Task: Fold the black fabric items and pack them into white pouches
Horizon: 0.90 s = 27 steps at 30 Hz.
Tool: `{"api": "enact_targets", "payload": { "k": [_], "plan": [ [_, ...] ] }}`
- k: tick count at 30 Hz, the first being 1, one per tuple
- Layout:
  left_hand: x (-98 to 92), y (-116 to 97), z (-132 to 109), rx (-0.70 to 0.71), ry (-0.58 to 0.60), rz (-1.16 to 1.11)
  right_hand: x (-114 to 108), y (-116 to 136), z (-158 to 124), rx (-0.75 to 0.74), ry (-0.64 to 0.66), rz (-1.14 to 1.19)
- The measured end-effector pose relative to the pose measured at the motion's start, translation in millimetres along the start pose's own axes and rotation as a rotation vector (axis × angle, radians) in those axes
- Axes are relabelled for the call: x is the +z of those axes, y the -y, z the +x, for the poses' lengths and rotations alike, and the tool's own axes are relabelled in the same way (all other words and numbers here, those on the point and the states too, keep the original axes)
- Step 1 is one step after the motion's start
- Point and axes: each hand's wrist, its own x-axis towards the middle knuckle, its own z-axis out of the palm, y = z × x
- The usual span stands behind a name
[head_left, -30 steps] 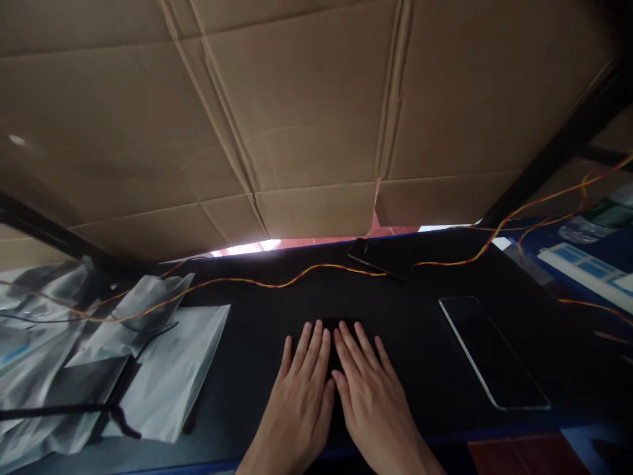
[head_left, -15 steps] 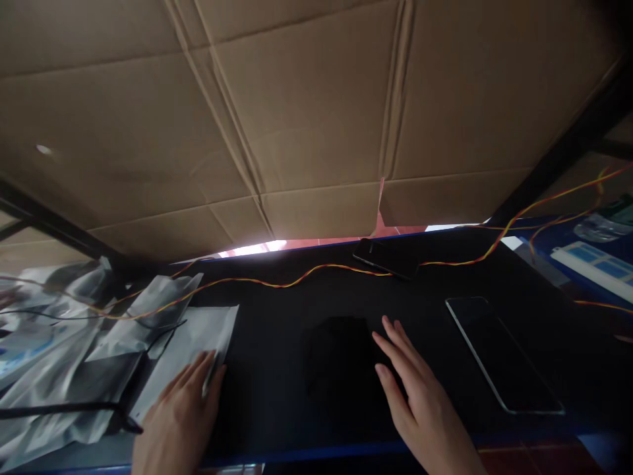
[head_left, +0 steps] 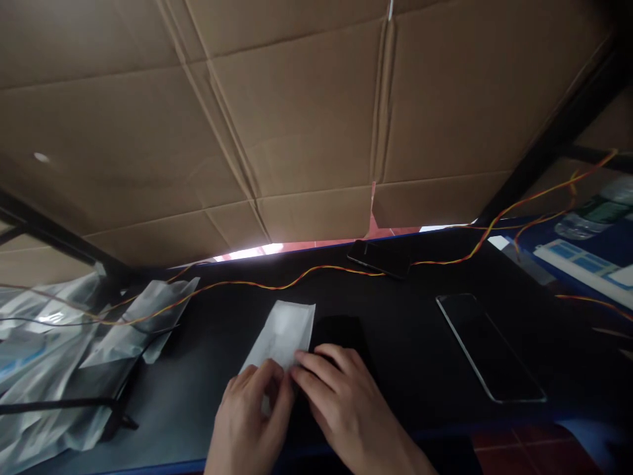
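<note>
A flat, whitish, translucent plastic pouch (head_left: pixel 285 326) lies at a slant on the black tabletop in front of me. My left hand (head_left: pixel 254 412) is closed on its near part, thumb and forefinger pinched together. From the right, my right hand (head_left: pixel 349 402) comes against the pouch's edge, its fingers together and bent and their tips meeting the left fingertips; its thumb is hidden. Just beyond the right hand is a very dark black patch (head_left: pixel 341 328) whose kind I cannot make out.
A phone-like black slab with a clear rim (head_left: pixel 489 346) lies to the right. Another dark phone (head_left: pixel 378 257) lies at the back, by a twisted red-yellow wire (head_left: pixel 297 280). More plastic pouches (head_left: pixel 54 382) pile up on the left. Cardboard (head_left: pixel 311 119) walls off the far side.
My left hand has brought the pouch from the left pile to the middle. My right hand, spread before, has moved left and met it. The view has shifted slightly.
</note>
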Motion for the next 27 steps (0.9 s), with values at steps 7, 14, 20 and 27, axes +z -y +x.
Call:
{"api": "enact_targets", "payload": {
  "k": [7,14,20,27],
  "plan": [
    [-11.5,7,6,-0.034,-0.326,0.044,8,-12,0,0.034,0.192,0.131],
    [-4.6,11,9,0.148,-0.27,0.009,-17,-27,-4,0.053,0.247,0.24],
    [6.3,13,8,0.222,-0.25,0.055,-15,-35,-34,0.015,0.363,0.071],
    [8.6,18,10,0.224,-0.255,0.074,-1,-31,-71,-0.224,0.112,-0.208]
  ]
}}
